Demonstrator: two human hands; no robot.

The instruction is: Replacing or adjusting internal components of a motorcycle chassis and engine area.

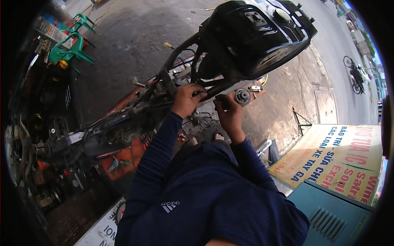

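My left hand [188, 99] has its fingers curled at a black frame tube [209, 87] of a stripped-down motorcycle, below the black fuel tank [254, 41]. My right hand [227, 112] is just to the right, its thumb and fingers bent together at the underside of that tube; whatever small thing they may grip is too hidden to make out. A round dark metal part [242, 96] rests beside it on an orange work stand [258, 94]. Cables, bare frame and a patterned metal plate [205, 110] lie around and under both hands.
Green plastic chairs [69, 52] stand at upper left. More motorcycle parts [53, 172] crowd the dark left side. A yellow signboard [349, 172] and a teal metal cabinet [320, 209] are at lower right. A motorcycle [356, 78] is on the road at right. An orange tray [127, 168] sits below the frame.
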